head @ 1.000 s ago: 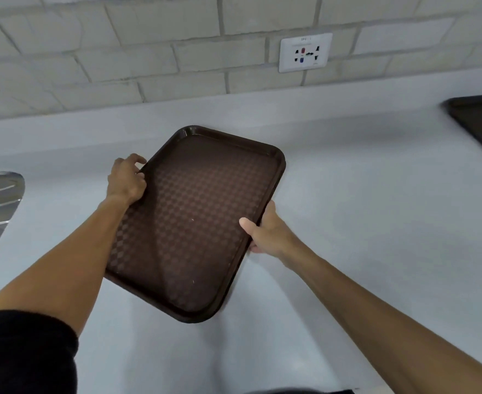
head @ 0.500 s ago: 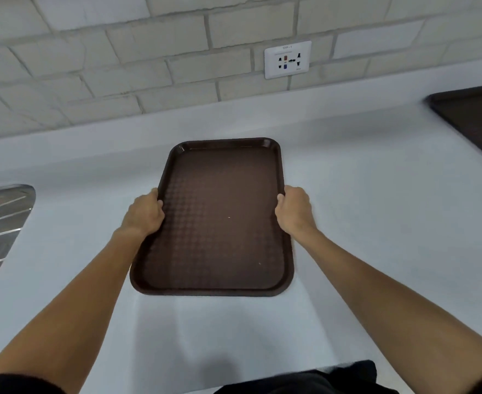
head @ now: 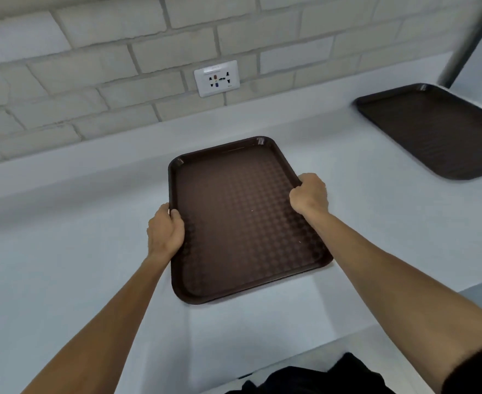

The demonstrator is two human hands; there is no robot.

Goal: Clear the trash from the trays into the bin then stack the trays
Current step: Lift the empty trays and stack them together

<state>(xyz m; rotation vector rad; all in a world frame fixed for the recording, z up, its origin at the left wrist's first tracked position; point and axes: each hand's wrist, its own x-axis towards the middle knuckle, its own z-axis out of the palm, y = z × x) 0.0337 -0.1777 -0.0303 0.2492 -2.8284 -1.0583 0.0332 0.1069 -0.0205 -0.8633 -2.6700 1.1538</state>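
Desk: a pale grey-white desk (head: 63, 265) fills most of the view, with a low upstand along its far edge.
Wall: a light brick wall (head: 91, 52) stands behind the desk. A white wall socket (head: 217, 78) sits at 12 o'clock, just above the upstand.
Post: a grey metal post (head: 467, 38) rises at 1 o'clock, cut by the top edge.
Held tray: a dark brown tray (head: 242, 223) with a chequered texture is in the middle of the view, its long sides running toward 12 o'clock.
Second tray: a like brown second tray (head: 438, 132) lies flat on the desk at 2 o'clock, well apart from the held one.
Cut off or unclear: the second tray is blurred and its right part leaves the picture. A shadow lies under the held tray's near edge, and I cannot tell whether its far edge touches the desk.
Left grip: the left grip (head: 165, 231) clasps the tray's left long rim, thumb on top and the other fingers hidden beneath.
Right grip: the right grip (head: 309, 194) is curled round the right long rim, farther along, knuckles up.
Arms: both bare forearms reach forward from 7 and 5 o'clock. Dark clothing (head: 305, 376) shows at 6 o'clock.
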